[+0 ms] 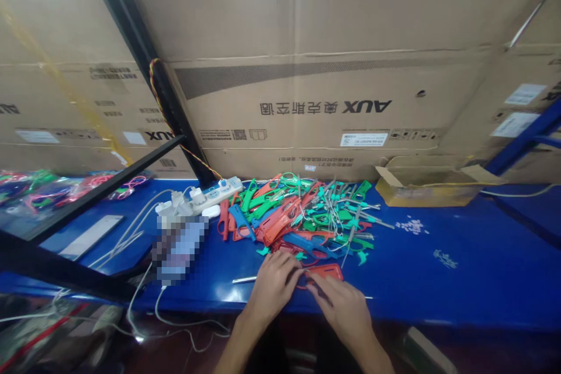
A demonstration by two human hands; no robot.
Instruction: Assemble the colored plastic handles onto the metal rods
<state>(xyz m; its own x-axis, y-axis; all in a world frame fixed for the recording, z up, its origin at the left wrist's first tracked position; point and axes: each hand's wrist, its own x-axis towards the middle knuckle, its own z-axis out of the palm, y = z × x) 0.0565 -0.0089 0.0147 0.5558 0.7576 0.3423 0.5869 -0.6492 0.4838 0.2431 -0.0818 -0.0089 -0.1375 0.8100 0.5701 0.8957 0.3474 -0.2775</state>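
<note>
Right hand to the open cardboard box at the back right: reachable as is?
Probably yes, with a forward stretch: the plastic-parts pile lies mostly left of the line from the right hand to the box. That hand is at a red piece now, though.

Head camera: on your head, facing forward and down
Near: your left hand (pixel 277 276) and right hand (pixel 344 304), low centre
Middle: the blue surface (pixel 438 286)
Far: upright cardboard (pixel 350 11) closing your view
</note>
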